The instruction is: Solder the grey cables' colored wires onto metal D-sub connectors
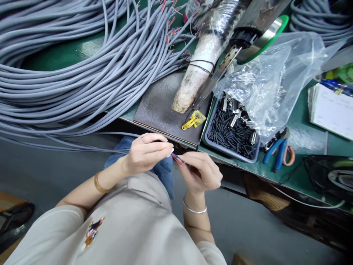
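My left hand is closed round the end of a grey cable, in front of the bench edge and above my lap. Thin coloured wires, red and blue among them, stick out of that end to the right. With thumb and fingers, my right hand pinches the tips of these wires. The grey cable seems to run off to the left behind my left hand. Just beyond my hands, a dark plate lies on the bench with a small yellow tool on it.
Large coils of grey cable fill the left. A wrapped white post slants over the plate. A bin holds black tubes and metal connectors, beside a plastic bag. Blue-handled pliers and a paper pad lie right.
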Demonstrator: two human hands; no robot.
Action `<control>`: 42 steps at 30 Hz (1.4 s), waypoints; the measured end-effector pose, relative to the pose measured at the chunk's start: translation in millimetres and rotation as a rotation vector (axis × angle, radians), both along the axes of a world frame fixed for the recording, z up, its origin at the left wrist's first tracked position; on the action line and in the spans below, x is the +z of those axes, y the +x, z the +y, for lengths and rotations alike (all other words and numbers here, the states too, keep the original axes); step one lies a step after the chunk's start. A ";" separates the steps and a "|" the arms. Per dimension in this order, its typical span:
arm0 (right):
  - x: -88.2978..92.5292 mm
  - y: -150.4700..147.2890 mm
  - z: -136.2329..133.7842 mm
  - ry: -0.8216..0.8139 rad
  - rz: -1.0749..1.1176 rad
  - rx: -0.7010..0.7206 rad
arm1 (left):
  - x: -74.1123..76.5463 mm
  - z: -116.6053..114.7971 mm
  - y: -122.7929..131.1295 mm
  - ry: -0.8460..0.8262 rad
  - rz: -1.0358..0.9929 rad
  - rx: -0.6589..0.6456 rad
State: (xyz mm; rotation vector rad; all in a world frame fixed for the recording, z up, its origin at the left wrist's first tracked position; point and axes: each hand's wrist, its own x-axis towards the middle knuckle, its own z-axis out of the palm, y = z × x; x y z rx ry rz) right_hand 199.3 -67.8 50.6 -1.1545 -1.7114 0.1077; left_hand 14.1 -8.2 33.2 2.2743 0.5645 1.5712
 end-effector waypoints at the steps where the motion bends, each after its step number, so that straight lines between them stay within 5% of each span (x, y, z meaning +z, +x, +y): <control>1: -2.4 0.9 -1.4 0.029 -0.034 0.006 | -1.3 -1.1 -1.6 0.033 0.017 0.029; 10: -6.4 -1.3 0.7 0.095 -0.068 0.011 | -9.7 -10.2 1.8 -0.023 -0.029 0.045; 28: 0.7 -1.3 -0.6 -0.067 -0.020 0.028 | -13.9 -12.9 3.3 -0.081 0.011 -0.012; 30: 4.0 -2.6 -0.7 -0.156 0.049 0.025 | -8.0 -15.3 4.3 -0.226 -0.007 -0.059; 34: 8.2 -7.3 3.5 -0.451 0.349 0.005 | 8.2 -18.8 10.1 -0.931 -0.179 -0.268; 36: 9.3 -9.5 7.2 -0.565 0.487 0.035 | 14.6 -17.3 14.3 -1.157 -0.285 -0.351; 42: 15.3 -11.9 10.8 -0.607 0.568 0.009 | 26.7 -9.3 18.9 -1.172 -0.275 -0.233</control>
